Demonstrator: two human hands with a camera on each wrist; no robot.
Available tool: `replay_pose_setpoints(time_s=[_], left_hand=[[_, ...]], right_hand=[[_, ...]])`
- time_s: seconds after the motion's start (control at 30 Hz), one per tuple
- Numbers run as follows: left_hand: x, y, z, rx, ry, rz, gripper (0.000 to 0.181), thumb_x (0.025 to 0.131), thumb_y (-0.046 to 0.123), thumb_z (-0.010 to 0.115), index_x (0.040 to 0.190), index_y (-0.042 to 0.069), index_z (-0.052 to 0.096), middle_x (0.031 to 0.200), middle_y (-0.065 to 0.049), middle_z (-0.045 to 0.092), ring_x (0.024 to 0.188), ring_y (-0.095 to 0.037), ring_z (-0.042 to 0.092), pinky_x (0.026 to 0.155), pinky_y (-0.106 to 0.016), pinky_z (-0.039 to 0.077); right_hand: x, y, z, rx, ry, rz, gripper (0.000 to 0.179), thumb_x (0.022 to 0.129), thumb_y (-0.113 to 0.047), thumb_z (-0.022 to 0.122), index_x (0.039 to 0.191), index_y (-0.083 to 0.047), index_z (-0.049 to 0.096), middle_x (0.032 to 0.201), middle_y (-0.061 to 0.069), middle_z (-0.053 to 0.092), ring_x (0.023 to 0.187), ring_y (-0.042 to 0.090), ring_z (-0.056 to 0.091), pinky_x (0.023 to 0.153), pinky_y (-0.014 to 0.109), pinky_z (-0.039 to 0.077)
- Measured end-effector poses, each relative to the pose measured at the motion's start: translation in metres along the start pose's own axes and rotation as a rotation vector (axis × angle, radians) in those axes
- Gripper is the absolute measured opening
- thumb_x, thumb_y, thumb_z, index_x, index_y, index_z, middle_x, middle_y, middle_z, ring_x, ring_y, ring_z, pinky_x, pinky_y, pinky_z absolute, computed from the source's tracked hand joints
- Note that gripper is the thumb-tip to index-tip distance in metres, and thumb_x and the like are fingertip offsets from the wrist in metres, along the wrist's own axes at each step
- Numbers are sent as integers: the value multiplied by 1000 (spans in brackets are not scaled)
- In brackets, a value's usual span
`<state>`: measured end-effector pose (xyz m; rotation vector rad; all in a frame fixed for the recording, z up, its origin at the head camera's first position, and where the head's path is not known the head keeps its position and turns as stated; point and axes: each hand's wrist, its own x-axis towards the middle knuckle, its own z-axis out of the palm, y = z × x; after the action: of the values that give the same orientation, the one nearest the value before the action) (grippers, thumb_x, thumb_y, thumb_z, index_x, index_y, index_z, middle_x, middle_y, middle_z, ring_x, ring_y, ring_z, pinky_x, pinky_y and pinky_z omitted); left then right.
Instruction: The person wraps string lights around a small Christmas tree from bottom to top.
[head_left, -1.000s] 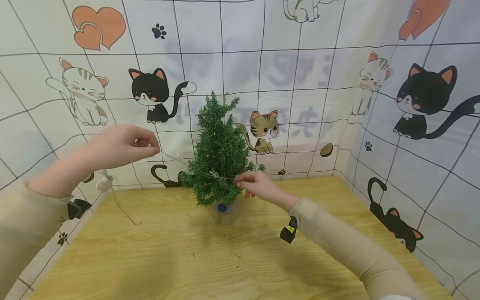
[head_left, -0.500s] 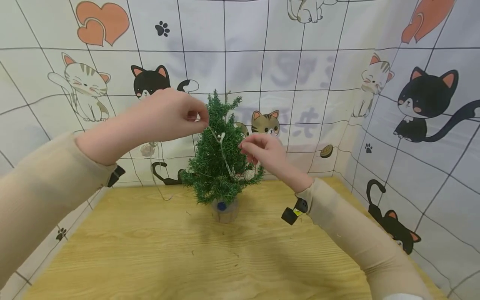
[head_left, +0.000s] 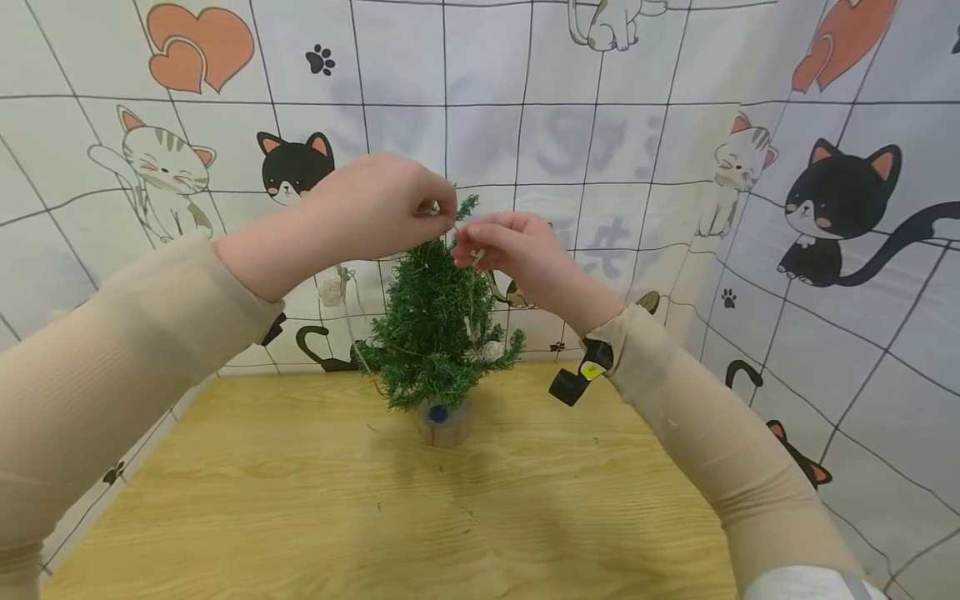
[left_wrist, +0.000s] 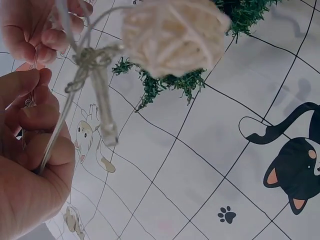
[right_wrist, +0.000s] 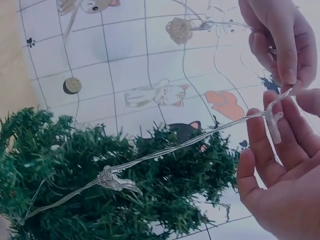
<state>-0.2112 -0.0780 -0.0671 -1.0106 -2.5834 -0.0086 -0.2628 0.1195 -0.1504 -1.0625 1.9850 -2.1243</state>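
Observation:
A small green artificial tree (head_left: 431,321) stands in a pale pot (head_left: 446,429). Beside its upper part, my left hand (head_left: 378,208) pinches a thin wire light string (right_wrist: 192,142) between thumb and fingers. Close against it, my right hand (head_left: 525,254) holds the same string between thumb and fingers, its other fingers loosely spread. From there the string runs down to the lower branches, with knots and small clear bulbs. One cream wicker ball (left_wrist: 172,37) dangles from the string below my left hand. A second pale ball (head_left: 492,351) sits on the lower right branches.
A wooden table (head_left: 300,492) bears the tree, with a few tiny bits scattered in front. Behind and to the right hangs a white gridded sheet (head_left: 600,158) printed with cats. The loose string hangs left of the tree.
My left hand has moved right and up to the tree, carrying the string and hanging ball. My right hand has risen from the lower branches to meet it.

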Motion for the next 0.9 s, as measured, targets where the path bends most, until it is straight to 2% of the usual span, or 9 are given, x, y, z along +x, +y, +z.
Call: replay_pose_setpoints(time_s=[0.13, 0.3, 0.43, 0.53, 0.67, 0.8, 0.9], left_hand=[[5, -2, -1, 2, 1, -2, 17, 99, 17, 51, 93, 14, 66, 69, -3, 54, 61, -19, 44, 57, -32, 35], [11, -3, -6, 43, -32, -17, 19, 99, 22, 52, 96, 13, 68, 77, -3, 60, 67, -21, 50, 61, -34, 40], [13, -6, -13, 55, -72, -52, 22, 98, 28, 53, 99, 13, 68, 81, -4, 62, 69, -21, 52, 63, -35, 41], [13, -11, -20, 35, -104, -86, 25, 96, 34, 56, 105, 13, 68, 84, -5, 62, 69, -21, 53, 63, -36, 42], [13, -18, -30, -1, -134, -115, 33, 94, 39, 61, 109, 11, 68, 90, -6, 65, 73, -21, 56, 67, -37, 44], [12, -28, -40, -26, -119, -150, 33, 93, 40, 61, 109, 12, 70, 86, -5, 65, 70, -20, 54, 65, -37, 42], [11, -38, -48, -26, -76, -168, 33, 95, 39, 58, 110, 13, 70, 81, -4, 61, 67, -21, 50, 63, -37, 38]], right_hand=[[5, -4, -5, -35, 3, -10, 13, 95, -3, 58, 93, 1, 71, 80, 6, 67, 77, 20, 62, 73, 31, 48], [8, -12, -12, -192, 59, -10, 9, 93, -5, 63, 95, 0, 70, 82, 9, 67, 78, 22, 61, 74, 31, 50], [11, -20, -16, -305, 89, -9, 14, 94, -11, 64, 100, 1, 67, 86, 11, 66, 81, 24, 62, 76, 33, 51], [14, -24, -19, -346, 88, -10, 16, 95, -13, 62, 103, 0, 65, 91, 13, 65, 83, 26, 62, 79, 35, 51], [18, -29, -21, -348, 99, -5, 14, 97, -13, 59, 103, -1, 62, 93, 13, 64, 84, 27, 62, 78, 35, 51], [21, -32, -26, -350, 122, -14, 12, 99, -13, 56, 102, -2, 59, 86, 13, 61, 82, 29, 60, 76, 36, 50], [23, -33, -30, -377, 138, -27, 11, 99, -13, 56, 102, -3, 59, 80, 11, 59, 79, 29, 59, 75, 36, 50]])
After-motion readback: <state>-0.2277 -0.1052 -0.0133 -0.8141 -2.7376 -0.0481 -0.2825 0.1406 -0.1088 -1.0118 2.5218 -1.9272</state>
